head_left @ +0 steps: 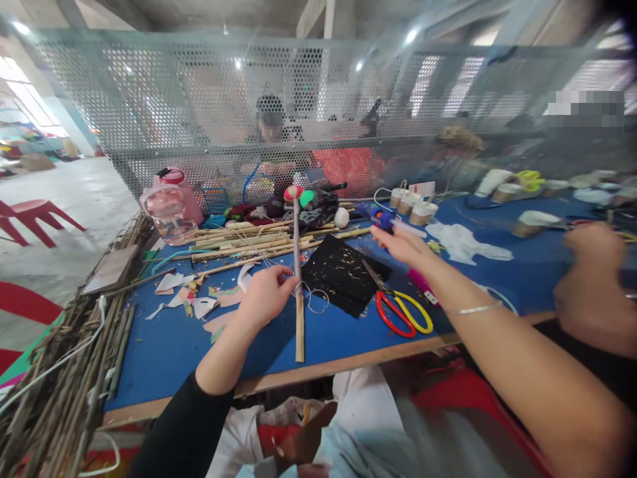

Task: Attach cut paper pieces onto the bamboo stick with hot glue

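My left hand (pixel 266 295) is closed round a long bamboo stick (pixel 298 279) that stands tilted on the blue table (pixel 164 352), its top capped by a pink ball. Thin wire loops around the stick beside my fingers. My right hand (pixel 405 244) reaches forward over the table and grips a blue glue gun (pixel 385 221). A black cloth (pixel 341 272) speckled with shavings lies between my two hands. Red and yellow scissors (pixel 403 315) lie just under my right forearm.
Bamboo sticks (pixel 249 240) lie across the table's back; more are bundled at the left edge (pixel 64 378). A clear jar (pixel 166 212), paper scraps (pixel 192 299), small cups (pixel 413 202) and white cloth (pixel 468 244) are about. Another person's hand (pixel 592 279) works at right. Someone sits behind the mesh screen.
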